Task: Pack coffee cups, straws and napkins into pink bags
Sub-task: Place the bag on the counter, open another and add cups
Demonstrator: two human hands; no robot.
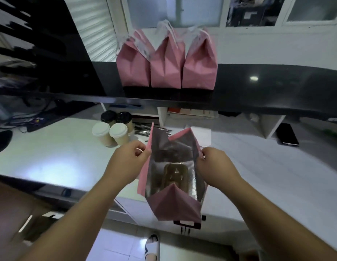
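While both hands pinch it, foil-lined pink paper bag.

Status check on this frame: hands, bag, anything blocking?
Both hands, left and right, pinch the open pink bag at its rim. Brown insert at its bottom. Four lidded cups wait behind it. Nothing blocking.

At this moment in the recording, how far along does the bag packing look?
Done, apparently: three pink bags stand closed on the dark upper counter. In hand: the left hand and right hand pinch open a fourth pink bag, foil-lined, with a brown cup carrier at its bottom. Left: four lidded coffee cups, the wrapped straws and white napkins still lie on the white worktop.
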